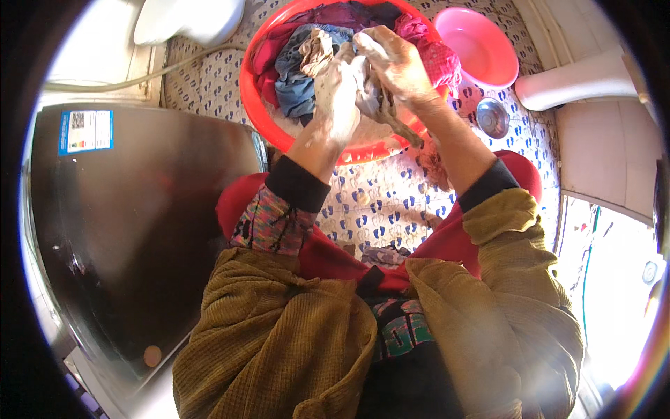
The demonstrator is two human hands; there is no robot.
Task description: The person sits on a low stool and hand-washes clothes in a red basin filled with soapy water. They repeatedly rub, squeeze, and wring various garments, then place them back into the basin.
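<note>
Foamy suds coat my left hand [337,86] and my right hand [395,60], which are close together over a large red plastic basin [248,99]. Between them they grip a wet, greyish-brown cloth [374,99], whose twisted end hangs over the basin's near rim. Beside my left hand lie a bunched beige cloth [315,50] and a blue denim-like garment [293,78]. Dark red fabric lines the basin's far side, and a bright pink cloth [439,63] drapes over its right rim. Sudsy water [371,133] shows near the front. My fingertips are partly hidden.
A pink plastic basin [476,47] and a small metal bowl [492,118] stand on the footprint-patterned floor [377,209] to the right. A dark, glossy appliance [136,209] bearing a label fills the left. A hose [157,76] runs behind it; a white pedestal [576,81] juts in at right.
</note>
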